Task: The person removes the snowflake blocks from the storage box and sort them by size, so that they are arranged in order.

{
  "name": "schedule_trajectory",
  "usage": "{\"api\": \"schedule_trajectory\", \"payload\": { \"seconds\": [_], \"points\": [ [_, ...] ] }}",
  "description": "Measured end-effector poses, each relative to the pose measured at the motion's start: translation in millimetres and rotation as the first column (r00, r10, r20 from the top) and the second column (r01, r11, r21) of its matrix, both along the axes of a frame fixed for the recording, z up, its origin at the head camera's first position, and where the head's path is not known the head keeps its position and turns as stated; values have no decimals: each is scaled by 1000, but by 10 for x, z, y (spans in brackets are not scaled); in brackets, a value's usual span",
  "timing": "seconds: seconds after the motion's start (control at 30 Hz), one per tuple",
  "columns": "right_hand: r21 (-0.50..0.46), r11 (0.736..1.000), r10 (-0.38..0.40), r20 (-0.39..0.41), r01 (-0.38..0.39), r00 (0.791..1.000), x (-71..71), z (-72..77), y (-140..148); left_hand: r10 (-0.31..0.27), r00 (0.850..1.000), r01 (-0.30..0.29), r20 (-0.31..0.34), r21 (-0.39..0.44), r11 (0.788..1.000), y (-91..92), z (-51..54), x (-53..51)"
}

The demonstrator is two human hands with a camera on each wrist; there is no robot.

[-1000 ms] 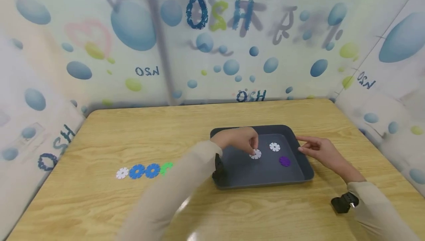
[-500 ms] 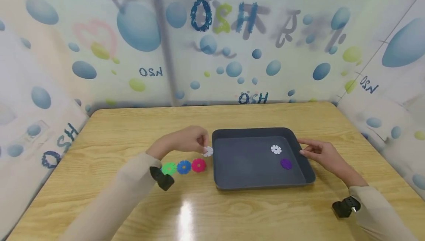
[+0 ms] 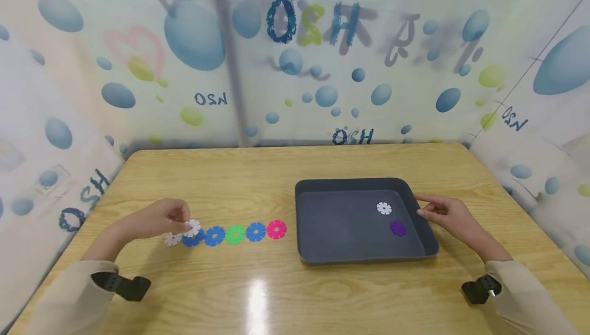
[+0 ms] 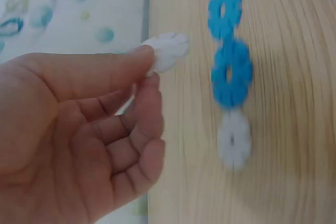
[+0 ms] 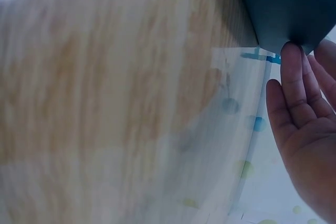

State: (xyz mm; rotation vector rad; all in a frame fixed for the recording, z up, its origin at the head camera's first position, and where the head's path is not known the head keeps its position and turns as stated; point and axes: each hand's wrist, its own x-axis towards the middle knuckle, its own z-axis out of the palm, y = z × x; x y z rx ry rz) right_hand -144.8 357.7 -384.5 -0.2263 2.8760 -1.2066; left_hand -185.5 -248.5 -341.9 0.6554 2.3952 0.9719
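Observation:
My left hand [image 3: 161, 217] pinches a white flower-shaped plastic disc [image 4: 172, 51] between thumb and forefinger, above the left end of a row of similar discs. That row has a white disc [image 4: 234, 140] at its left end, then blue discs [image 3: 214, 235], a green disc [image 3: 235, 234], another blue disc and a pink disc [image 3: 276, 229]. At the right, my right hand [image 3: 449, 217] touches the right rim of a dark grey tray [image 3: 350, 253] with its fingers fairly straight. Inside the tray lie a white disc [image 3: 384, 208] and a purple disc [image 3: 398, 228].
Everything lies on a light wooden table [image 3: 221, 186]. A patterned curtain wall [image 3: 299, 94] with blue and green dots stands behind and at both sides. Both wrists carry black bands, the left one being a wrist strap [image 3: 121, 286].
My left hand took the white disc from the tray and carried it left, over the row's left end. The right hand stays at the tray's rim.

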Motion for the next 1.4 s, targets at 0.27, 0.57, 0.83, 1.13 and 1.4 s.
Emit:
{"api": "schedule_trajectory", "payload": {
  "seconds": [0.27,0.57,0.83,1.13,1.4],
  "points": [
    [-9,1000,6,5,-6,1000,14,9,-5,23,995,-19,95,-49,999,-604,-94,88],
    [-14,1000,3,9,-3,1000,9,11,-15,150,987,-140,50,-161,977,-796,-246,60],
    [-28,1000,8,0,-8,1000,5,-8,-9,195,981,-194,-15,-212,958,-800,-330,35],
    [-42,999,9,-1,-9,1000,15,-12,11,175,983,-183,-51,-234,955,-753,-309,-4],
    [-24,1000,7,-8,-7,1000,13,-20,12,150,981,-171,-120,-197,965,-545,-175,92]
  ]
}}
